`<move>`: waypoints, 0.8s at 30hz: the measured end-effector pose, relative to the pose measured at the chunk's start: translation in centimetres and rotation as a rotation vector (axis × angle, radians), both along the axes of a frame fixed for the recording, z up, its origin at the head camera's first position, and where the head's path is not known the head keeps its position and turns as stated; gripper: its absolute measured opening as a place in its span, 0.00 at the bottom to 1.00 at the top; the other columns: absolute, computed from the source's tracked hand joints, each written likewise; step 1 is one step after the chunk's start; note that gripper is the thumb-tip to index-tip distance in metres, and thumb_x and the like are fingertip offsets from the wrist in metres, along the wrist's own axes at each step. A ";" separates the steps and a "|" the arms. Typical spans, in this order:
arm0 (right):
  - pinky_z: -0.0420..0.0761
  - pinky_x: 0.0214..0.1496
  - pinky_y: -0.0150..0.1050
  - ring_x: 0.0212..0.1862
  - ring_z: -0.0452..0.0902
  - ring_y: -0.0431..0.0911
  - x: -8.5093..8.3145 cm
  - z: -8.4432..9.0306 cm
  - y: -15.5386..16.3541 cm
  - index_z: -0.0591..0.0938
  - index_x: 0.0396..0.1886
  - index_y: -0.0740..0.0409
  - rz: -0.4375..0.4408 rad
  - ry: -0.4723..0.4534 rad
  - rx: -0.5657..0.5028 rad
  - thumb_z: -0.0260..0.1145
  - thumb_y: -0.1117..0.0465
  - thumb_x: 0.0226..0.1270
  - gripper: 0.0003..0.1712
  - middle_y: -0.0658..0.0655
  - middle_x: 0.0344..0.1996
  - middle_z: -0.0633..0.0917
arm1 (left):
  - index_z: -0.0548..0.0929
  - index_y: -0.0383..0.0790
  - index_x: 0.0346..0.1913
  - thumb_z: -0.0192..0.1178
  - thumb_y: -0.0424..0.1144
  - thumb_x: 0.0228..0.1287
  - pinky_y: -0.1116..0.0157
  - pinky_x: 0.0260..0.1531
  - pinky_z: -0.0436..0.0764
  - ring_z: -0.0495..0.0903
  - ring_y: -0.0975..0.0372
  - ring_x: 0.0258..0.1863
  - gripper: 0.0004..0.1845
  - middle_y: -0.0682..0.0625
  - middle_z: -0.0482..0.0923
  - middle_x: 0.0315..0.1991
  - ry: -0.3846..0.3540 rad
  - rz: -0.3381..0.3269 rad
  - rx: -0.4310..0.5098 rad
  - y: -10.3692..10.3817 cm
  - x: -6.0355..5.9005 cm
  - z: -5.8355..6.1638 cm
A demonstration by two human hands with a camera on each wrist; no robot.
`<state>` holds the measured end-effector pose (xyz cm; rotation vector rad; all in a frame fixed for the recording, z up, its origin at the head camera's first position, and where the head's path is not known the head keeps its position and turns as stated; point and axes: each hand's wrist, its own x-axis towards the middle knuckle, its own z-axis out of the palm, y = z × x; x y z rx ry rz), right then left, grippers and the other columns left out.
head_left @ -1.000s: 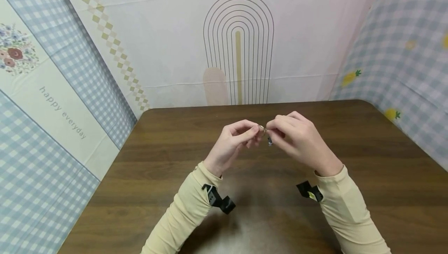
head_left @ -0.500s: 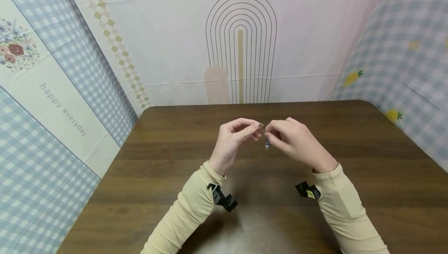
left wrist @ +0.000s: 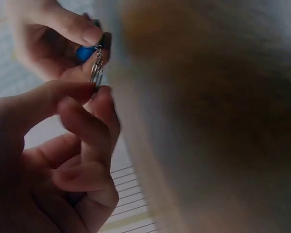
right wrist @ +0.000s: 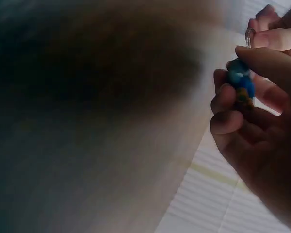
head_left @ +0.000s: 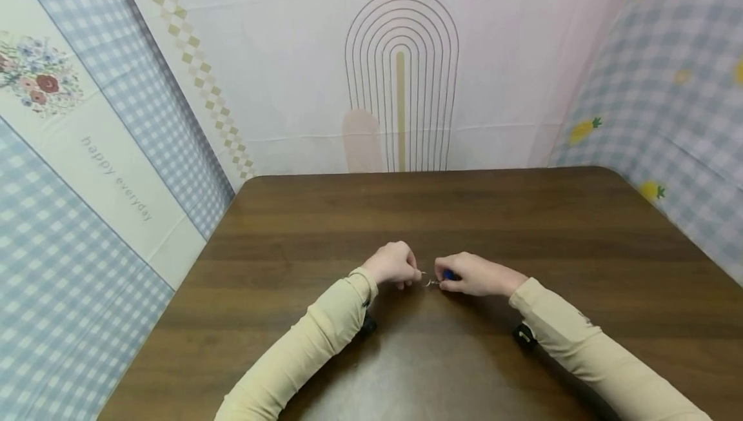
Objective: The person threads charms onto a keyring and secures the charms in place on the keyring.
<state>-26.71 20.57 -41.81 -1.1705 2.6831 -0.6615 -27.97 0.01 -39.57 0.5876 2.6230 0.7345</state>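
In the head view my left hand [head_left: 396, 262] and right hand [head_left: 478, 275] face each other low over the middle of the wooden table. Between them is a small keychain with a shiny metal ring [left wrist: 95, 73] and a short chain [left wrist: 99, 52]. My left thumb and forefinger pinch the ring at its end; the other left fingers curl loosely. The keychain's figurine [right wrist: 241, 80], blue and teal with a yellow-orange lower part, lies within my right hand. Right thumb and fingers hold it near the chain end, hiding part of it.
The brown wooden table [head_left: 325, 208] reaches back to a white patterned cloth [head_left: 290, 86]. Checked cloths hang at the left [head_left: 116, 169] and right [head_left: 656, 118]. A small black camera sits on each sleeved wrist.
Both hands have come down and nearer to me, closer to the tabletop, still on the keychain. The dangling figurine is now gathered into my right hand. The left hand has turned its back upward.
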 end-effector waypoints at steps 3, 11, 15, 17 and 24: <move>0.69 0.33 0.29 0.30 0.66 0.35 -0.1 -0.4 -0.3 0.76 0.33 0.53 0.007 -0.024 0.069 0.65 0.62 0.66 0.05 0.47 0.29 0.75 | 0.83 0.37 0.21 0.62 0.35 0.61 0.71 0.19 0.76 0.80 0.61 0.13 0.12 0.53 0.77 0.12 -0.059 -0.008 -0.076 0.3 -0.4 -0.8; 0.73 0.38 0.33 0.35 0.71 0.40 -0.5 0.3 -0.3 0.77 0.41 0.54 -0.022 -0.043 0.129 0.67 0.59 0.64 0.09 0.51 0.35 0.76 | 0.76 0.44 0.16 0.66 0.43 0.59 0.70 0.18 0.73 0.74 0.64 0.10 0.17 0.52 0.77 0.11 0.015 -0.025 -0.275 -0.1 -1.1 -0.8; 0.79 0.52 0.46 0.48 0.79 0.53 -0.6 1.5 0.9 0.77 0.54 0.62 -0.096 0.049 0.088 0.65 0.54 0.67 0.21 0.60 0.47 0.80 | 0.78 0.42 0.21 0.66 0.53 0.59 0.66 0.25 0.77 0.80 0.60 0.18 0.19 0.46 0.85 0.23 0.083 0.013 -0.329 -1.5 -1.2 0.3; 0.75 0.60 0.55 0.56 0.77 0.60 -0.9 2.1 1.4 0.74 0.61 0.64 -0.201 0.167 0.056 0.62 0.53 0.69 0.27 0.66 0.54 0.79 | 0.83 0.37 0.37 0.60 0.60 0.62 0.62 0.37 0.81 0.85 0.54 0.32 0.25 0.42 0.87 0.38 0.162 0.058 -0.349 -2.2 -1.5 1.2; 0.63 0.68 0.62 0.67 0.65 0.65 -1.2 2.9 2.1 0.65 0.71 0.62 -0.510 0.396 0.055 0.57 0.51 0.73 0.32 0.70 0.65 0.71 | 0.53 0.40 0.76 0.42 0.66 0.70 0.50 0.75 0.52 0.52 0.47 0.76 0.42 0.39 0.55 0.75 0.441 0.161 -0.253 -2.7 -2.9 2.5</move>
